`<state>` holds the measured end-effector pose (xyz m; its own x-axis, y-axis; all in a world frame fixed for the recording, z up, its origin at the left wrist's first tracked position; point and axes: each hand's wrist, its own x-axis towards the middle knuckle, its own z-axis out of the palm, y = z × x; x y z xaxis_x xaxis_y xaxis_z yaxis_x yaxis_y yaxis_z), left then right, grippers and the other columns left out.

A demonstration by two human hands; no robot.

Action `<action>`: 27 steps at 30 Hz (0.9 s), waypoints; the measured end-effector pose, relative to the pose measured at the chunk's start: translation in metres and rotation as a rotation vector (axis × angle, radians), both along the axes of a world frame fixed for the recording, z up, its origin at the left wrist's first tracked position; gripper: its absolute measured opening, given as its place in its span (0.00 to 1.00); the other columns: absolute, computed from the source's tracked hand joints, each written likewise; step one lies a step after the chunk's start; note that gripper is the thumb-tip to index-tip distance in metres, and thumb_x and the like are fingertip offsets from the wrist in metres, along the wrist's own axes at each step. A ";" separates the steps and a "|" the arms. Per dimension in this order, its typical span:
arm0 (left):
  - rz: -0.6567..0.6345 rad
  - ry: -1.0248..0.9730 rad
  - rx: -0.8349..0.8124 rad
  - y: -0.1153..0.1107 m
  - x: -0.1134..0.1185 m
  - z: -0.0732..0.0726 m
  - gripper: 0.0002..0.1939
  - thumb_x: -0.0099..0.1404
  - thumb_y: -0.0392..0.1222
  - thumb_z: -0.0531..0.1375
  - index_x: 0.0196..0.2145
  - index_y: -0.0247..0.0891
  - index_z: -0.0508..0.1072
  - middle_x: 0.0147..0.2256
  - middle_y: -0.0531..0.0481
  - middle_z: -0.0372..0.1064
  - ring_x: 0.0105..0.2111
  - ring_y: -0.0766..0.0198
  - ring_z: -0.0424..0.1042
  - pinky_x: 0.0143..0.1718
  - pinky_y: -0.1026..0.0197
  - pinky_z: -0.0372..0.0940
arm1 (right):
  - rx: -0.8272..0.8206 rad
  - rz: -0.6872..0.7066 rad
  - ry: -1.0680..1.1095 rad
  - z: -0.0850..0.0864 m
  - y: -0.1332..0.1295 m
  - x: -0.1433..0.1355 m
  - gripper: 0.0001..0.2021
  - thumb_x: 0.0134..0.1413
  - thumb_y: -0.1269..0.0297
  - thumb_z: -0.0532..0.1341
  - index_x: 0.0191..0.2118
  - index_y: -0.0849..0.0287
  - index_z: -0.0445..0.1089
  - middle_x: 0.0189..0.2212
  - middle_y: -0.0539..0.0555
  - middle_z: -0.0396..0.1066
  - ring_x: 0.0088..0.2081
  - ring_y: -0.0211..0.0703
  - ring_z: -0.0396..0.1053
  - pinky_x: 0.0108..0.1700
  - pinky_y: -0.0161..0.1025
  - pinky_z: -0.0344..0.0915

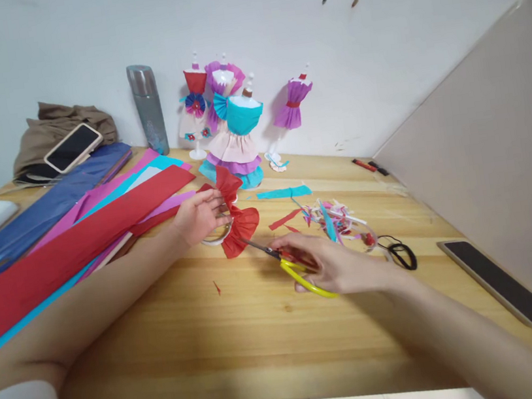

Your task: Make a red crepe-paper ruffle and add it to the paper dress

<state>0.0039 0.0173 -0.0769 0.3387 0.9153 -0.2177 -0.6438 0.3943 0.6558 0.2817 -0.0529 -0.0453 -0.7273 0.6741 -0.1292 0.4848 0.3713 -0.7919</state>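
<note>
My left hand (203, 215) is at the middle of the table, its fingertips closed on the pinched centre of a red crepe paper bow (240, 229). The bow's pleated ends fan out above and below the fingers. Under that hand a roll of clear tape (219, 234) partly shows. My right hand (322, 263) grips a pair of scissors with yellow handles (307, 279). The scissors' blades point left, and their tips reach the lower fan of the bow. Whether the tips touch the paper I cannot tell.
Long crepe paper strips (79, 242) cover the left side. Small dress forms in paper dresses (243, 136) stand at the back, near a grey bottle (148, 110). Paper scraps (335, 219) and a black hair tie (405, 256) lie right; a phone (502, 282) sits by the right wall.
</note>
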 end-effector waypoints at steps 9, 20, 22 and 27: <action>0.021 0.008 -0.023 -0.001 0.003 0.002 0.13 0.67 0.37 0.53 0.28 0.34 0.74 0.34 0.43 0.76 0.35 0.57 0.75 0.38 0.51 0.70 | 0.770 -0.116 -0.428 0.024 0.008 -0.006 0.22 0.53 0.71 0.62 0.55 0.58 0.69 0.44 0.60 0.68 0.38 0.47 0.69 0.42 0.41 0.66; -0.072 0.080 0.163 -0.002 0.000 -0.006 0.05 0.62 0.37 0.61 0.34 0.34 0.77 0.38 0.42 0.77 0.38 0.57 0.76 0.41 0.56 0.71 | 0.801 -0.084 -0.510 0.031 0.014 -0.013 0.17 0.54 0.71 0.60 0.50 0.61 0.74 0.43 0.62 0.71 0.40 0.50 0.69 0.36 0.39 0.60; -0.105 0.121 0.229 -0.002 -0.003 -0.008 0.07 0.60 0.36 0.62 0.35 0.33 0.79 0.41 0.40 0.77 0.40 0.56 0.76 0.43 0.56 0.71 | 0.691 -0.103 -0.441 0.033 0.013 -0.008 0.18 0.54 0.69 0.61 0.51 0.60 0.73 0.44 0.61 0.71 0.38 0.48 0.69 0.37 0.40 0.61; -0.150 0.192 0.223 -0.003 -0.009 -0.010 0.10 0.61 0.40 0.61 0.37 0.34 0.80 0.41 0.39 0.79 0.44 0.52 0.76 0.44 0.55 0.70 | 0.034 -0.166 -0.085 0.034 0.008 0.000 0.14 0.58 0.54 0.61 0.43 0.58 0.65 0.29 0.50 0.65 0.27 0.39 0.62 0.29 0.37 0.61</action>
<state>-0.0051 0.0145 -0.0865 0.4458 0.8906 -0.0901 -0.4460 0.3083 0.8402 0.2813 -0.0452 -0.0113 -0.5934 0.7888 -0.1601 0.6060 0.3069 -0.7339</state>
